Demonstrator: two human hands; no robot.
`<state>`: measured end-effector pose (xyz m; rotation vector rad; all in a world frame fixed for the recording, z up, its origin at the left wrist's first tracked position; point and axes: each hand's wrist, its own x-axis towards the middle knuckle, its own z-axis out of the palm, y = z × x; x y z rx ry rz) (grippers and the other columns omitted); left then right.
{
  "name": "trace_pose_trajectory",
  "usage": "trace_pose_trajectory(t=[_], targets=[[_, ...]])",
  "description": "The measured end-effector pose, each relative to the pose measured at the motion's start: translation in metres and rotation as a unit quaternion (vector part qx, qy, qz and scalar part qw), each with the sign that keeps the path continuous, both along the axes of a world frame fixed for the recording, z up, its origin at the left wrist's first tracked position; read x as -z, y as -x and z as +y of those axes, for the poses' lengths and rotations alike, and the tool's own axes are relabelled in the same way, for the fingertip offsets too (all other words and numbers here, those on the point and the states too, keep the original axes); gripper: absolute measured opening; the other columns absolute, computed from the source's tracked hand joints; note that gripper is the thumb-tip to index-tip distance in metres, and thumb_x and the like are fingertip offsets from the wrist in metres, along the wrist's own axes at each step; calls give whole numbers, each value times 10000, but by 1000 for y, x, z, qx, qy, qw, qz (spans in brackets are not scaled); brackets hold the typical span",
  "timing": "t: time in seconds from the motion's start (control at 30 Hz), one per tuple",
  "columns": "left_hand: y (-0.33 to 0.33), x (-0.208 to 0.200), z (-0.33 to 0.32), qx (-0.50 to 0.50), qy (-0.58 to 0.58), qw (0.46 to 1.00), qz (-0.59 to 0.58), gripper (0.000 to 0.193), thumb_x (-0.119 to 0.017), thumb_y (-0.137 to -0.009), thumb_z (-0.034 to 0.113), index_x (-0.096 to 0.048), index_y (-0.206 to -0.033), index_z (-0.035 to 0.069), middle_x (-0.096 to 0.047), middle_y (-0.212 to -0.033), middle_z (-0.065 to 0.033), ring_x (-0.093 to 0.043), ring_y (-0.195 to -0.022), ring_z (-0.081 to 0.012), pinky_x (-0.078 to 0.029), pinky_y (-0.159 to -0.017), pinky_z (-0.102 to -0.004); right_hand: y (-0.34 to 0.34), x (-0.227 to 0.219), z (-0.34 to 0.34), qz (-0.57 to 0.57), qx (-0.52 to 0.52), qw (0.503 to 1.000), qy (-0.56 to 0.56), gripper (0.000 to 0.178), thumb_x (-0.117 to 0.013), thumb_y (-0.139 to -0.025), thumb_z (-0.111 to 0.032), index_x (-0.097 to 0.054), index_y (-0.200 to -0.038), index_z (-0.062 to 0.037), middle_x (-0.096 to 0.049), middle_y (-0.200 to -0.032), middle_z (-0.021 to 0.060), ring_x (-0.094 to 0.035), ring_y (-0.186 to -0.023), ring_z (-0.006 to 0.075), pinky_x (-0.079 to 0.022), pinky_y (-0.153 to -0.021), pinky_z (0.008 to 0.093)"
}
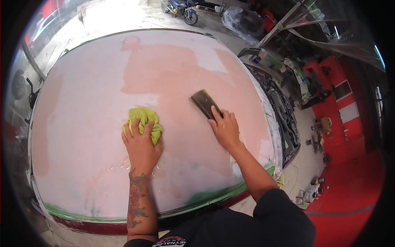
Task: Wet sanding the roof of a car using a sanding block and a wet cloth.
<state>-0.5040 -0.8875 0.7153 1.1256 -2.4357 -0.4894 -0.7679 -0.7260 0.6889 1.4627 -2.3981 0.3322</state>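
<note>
Before me spreads a broad car roof [90, 156], pale whitish with salmon-pink patches [164, 68] and wet streaks. My left hand [140, 142] presses a crumpled yellow-green cloth [142, 115] onto the roof, left of the middle, with its fingers curled over the cloth. Farther right, my right hand [226, 129] grips the near end of a dark, oblong sanding block [204, 103], which rests against the pink surface. The block points away and to the left. Its underside is hidden.
Green masking tape [234, 190] lines the roof's near edge. Plastic sheeting [269, 119] borders the right side, beside an exposed engine bay [284, 115]. Beyond the far edge stand a blue motorcycle [181, 9] and a plastic-wrapped object [242, 24]. At the right, a red wall [349, 181] rises beyond scattered tools.
</note>
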Motion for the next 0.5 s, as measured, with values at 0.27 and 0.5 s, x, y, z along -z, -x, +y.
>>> trace_pose_trajectory(t=[0.27,0.5], targets=[[3,-3,1,0,2,1000,0,494,-751,-848,238,-641,-1322,152,-442,-1472,-185,-322,-1424,-505,-234,-1184,-642,6,-7,30,39,-25,999,-5,569,-764,-881,-311,-619,-1408,-153,-627,-1161,134,-596,-965,318,-528,-802,437],[15,-4,3,23,10,1000,3,518,-762,-851,214,-625,-1346,141,-442,-1487,-217,-358,-1400,-502,-281,-1173,-590,99,-6,-15,-11,120,992,-35,479,-622,-991,-389,-621,-1394,-129,-644,-1192,185,-591,-1073,368,-525,-905,462]])
